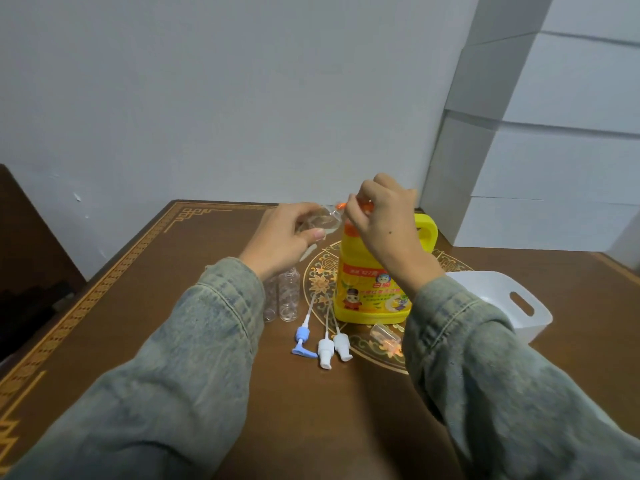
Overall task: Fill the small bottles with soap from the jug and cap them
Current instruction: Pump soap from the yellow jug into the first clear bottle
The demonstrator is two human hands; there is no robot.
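Head view: left hand (280, 242) grips a clear small bottle (320, 221) tilted at the yellow jug (375, 271), whose orange top (365, 205) the right hand (384, 220) pinches.

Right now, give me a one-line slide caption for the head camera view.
Left hand tilts a small clear plastic bottle toward the orange pump top of a yellow soap jug, pressed by the right hand.

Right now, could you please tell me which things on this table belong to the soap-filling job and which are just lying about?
For the job:
- yellow plastic soap jug
- clear small bottle held tilted in the left hand
- right hand at the jug's orange top
- two clear empty bottles standing
- three pump caps, one blue, two white

Lying about:
- white plastic basket
- stacked white boxes
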